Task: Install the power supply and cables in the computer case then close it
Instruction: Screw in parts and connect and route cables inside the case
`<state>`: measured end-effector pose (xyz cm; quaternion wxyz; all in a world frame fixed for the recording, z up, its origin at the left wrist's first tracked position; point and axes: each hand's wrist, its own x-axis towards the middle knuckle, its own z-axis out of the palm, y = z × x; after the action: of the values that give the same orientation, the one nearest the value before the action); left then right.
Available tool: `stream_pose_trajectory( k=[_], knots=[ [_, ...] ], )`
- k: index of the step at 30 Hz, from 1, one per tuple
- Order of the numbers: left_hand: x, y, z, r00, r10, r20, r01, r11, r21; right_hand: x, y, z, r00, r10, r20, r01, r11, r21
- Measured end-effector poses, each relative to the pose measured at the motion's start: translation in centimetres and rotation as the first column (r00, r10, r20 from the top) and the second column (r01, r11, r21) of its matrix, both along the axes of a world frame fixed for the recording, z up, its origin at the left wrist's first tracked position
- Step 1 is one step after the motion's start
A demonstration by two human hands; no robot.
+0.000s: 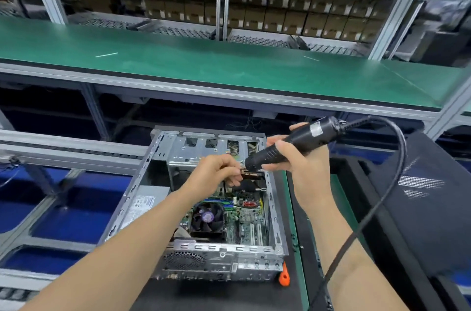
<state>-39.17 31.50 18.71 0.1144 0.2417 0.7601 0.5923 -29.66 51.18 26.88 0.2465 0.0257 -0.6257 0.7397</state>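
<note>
Case [219,254] lies open on the table [216,295], cover off, with the power supply [142,205] seated at its left side. The right hand [303,165] grips a screwdriver [300,141]; the left hand [216,173] pinches a small part [251,174] at its tip. Fastening appears to be under way; closing the case remains.

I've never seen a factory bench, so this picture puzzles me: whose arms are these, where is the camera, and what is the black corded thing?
The camera sits on a person's head and looks down at their own two arms. The right hand grips a black corded electric screwdriver, its tip pointing down into an open computer case. The left hand pinches a small piece at that tip; it is too small to name. Inside the case you can see a cooler fan and a grey power supply.
</note>
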Motion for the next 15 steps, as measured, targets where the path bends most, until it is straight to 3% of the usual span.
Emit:
stream_pose_trajectory(
  k=[5, 9, 12, 15],
  knots=[
    [0.0, 0.3, -0.9, 0.994, 0.031, 0.103, -0.041, 0.994, 0.098, -1.0, -1.2, 0.2, 0.998, -0.067, 0.018, 0.064, 0.988, 0.143],
    [0.5, 1.0, -1.5, 0.956, 0.007, 0.294, -0.069, 0.977, 0.204, -2.1, -1.3, -0.2, 0.991, -0.130, 0.019, 0.124, 0.973, 0.194],
    [0.7, 1.5, -2.0, 0.828, -0.070, 0.556, -0.154, 0.926, 0.345, -3.2, -1.1, -0.5, 0.986, -0.167, 0.018, 0.156, 0.951, 0.269],
    [0.7, 2.0, -2.7, 0.696, -0.015, 0.718, -0.375, 0.845, 0.382, -4.3, -0.7, -0.5, 0.977, -0.212, 0.017, 0.193, 0.915, 0.353]
  ],
)
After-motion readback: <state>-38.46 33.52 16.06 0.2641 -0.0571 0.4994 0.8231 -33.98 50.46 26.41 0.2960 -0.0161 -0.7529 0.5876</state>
